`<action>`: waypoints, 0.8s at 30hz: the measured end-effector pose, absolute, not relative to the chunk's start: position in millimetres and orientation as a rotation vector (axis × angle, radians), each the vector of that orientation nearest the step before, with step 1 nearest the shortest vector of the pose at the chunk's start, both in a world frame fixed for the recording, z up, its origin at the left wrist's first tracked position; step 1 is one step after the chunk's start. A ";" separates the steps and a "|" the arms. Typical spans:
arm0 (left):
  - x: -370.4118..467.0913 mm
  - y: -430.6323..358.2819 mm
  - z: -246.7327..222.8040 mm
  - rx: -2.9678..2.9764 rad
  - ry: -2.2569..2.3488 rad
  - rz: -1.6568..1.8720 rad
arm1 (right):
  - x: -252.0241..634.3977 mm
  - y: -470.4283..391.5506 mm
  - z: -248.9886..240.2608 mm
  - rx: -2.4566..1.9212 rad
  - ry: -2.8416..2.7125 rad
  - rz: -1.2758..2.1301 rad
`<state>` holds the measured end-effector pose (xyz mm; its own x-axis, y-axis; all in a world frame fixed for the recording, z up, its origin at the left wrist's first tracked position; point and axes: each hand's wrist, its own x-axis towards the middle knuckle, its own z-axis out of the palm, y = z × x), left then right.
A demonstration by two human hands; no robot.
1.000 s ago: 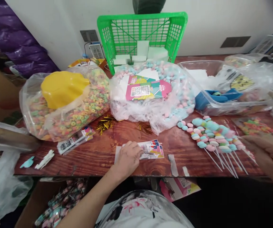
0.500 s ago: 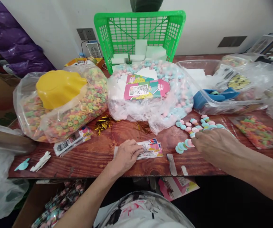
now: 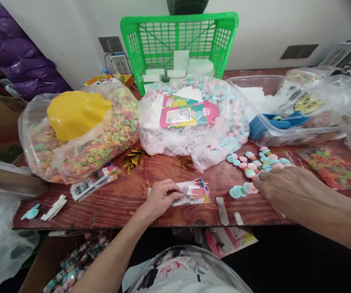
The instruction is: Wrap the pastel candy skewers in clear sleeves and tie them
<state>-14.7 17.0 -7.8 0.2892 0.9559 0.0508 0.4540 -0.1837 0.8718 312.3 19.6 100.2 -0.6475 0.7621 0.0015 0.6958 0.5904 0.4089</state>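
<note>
In the head view, your left hand pressed on the stack of printed sleeves, thumb and fingers pinched at its top sleeve, close to the near edge of the counter. Your right hand was well apart from it, closed over the skewered candies; its exact grip was hidden. Between your hands lay bare wood and a torn strip by the edge. Beyond your left hand sat the bag of marshmallows; the bag of gummy rings lay just past your right forearm.
</note>
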 end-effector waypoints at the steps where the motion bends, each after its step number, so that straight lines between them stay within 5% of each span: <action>1: -15.3 17.0 -7.3 1.766 1.265 0.814 | 312.4 19.7 105.7 1.224 2.652 0.527; 14: -16.8 18.1 -7.1 1.686 1.253 0.856 | 295.3 -37.6 54.2 1.703 3.144 0.021; 24: -14.6 16.1 -14.0 1.974 1.080 0.862 | 268.7 -31.6 50.4 1.437 3.166 0.330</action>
